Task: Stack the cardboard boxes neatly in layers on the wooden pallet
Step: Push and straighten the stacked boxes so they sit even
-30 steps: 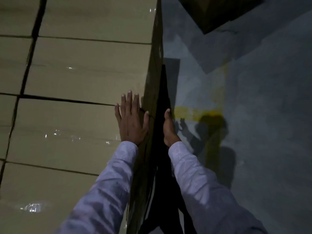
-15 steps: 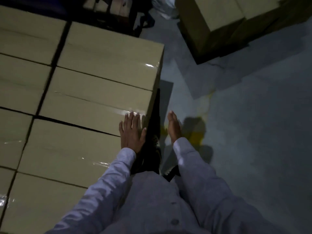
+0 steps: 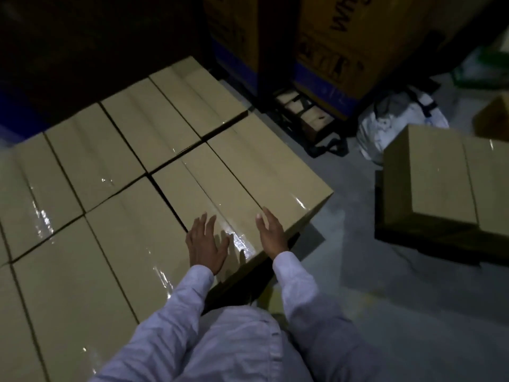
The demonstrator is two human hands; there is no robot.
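**Head view, squaring the corner of the top layer.** The layer of cardboard boxes (image 3: 115,216) lies in close rows, long sides together and taped seams running the same way. This arrangement keeps the upper surface level enough to carry another tier. The wooden pallet beneath is hidden by the load.

The person stands at the near right corner of the stack. The left hand (image 3: 208,244) is held flat, palm down and fingers spread, over the top of the corner box (image 3: 275,175), just beside the glossy tape (image 3: 237,241). Whether the palm actually bears on the cardboard cannot be told. The right hand (image 3: 271,234) is edge-on, fingers straight and together, thumb raised, at the box's outer near edge. Neither hand grasps anything.

The posture suggests alignment rather than lifting: one hand to steady from above, the other to nudge the side flush with its neighbours. A dark gap shows between this box and the next on its left, so the fit may not yet be tight.

Two further boxes (image 3: 429,183) wait well apart on the right — probably the next to be stacked — and sit on something dark on the floor (image 3: 371,299). Tall printed cartons (image 3: 344,45) and a white bag (image 3: 396,128) stand behind.
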